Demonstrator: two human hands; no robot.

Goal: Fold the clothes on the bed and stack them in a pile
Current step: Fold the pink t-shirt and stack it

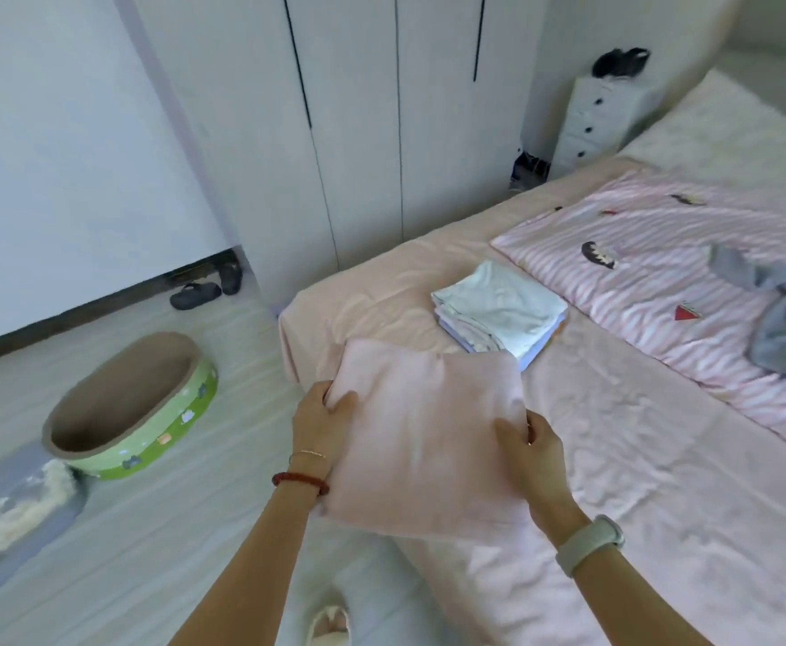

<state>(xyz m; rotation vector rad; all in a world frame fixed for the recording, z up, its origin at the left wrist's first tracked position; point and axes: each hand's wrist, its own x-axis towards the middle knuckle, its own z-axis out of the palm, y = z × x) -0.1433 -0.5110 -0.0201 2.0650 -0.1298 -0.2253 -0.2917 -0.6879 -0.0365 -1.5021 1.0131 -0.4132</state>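
Left hand (323, 424), fingers curled, thumb on top, gripping the left edge of a folded pink garment (423, 440). Right hand (533, 452) likewise closed on the garment's right edge, thumb pressed across the fabric, fingers tucked beneath and hidden. Garment held flat between both hands, over the near corner of the bed (615, 459), its far edge just short of a pile of folded clothes (498, 312). Pile resting on the pink sheet, white piece on top, pale layers under it. Further right, a crumpled grey garment (782, 314) lying unfolded on the striped pink quilt (652, 254). On the floor to the left, a green oval basket (132, 407); dark slippers (207, 286) by the wall.
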